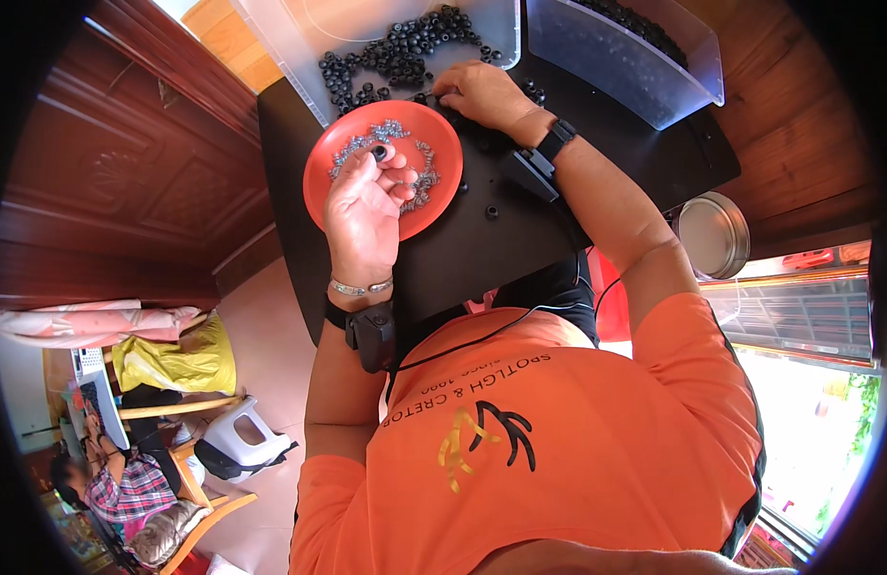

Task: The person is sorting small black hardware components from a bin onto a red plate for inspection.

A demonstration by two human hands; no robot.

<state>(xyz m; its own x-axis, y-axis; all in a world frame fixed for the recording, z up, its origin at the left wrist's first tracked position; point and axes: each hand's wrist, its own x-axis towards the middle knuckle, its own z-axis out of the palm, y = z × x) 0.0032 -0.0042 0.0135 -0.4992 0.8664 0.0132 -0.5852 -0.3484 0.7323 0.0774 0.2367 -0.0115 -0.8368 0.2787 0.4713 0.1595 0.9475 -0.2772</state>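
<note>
The left hand (367,206) pinched a small black rubber ring (379,152) over the round red plastic plate (434,206) on the black bench (482,249). The right hand (482,94), fingers curled, touched loose black rings (395,53) beside the clear plastic tray (290,48).

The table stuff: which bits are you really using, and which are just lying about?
In use: small black ring in the left hand; red plate of small metal pieces; black rings in the clear tray, under the right hand.

Lying about: second clear bin, round metal tin, stray ring.
</note>
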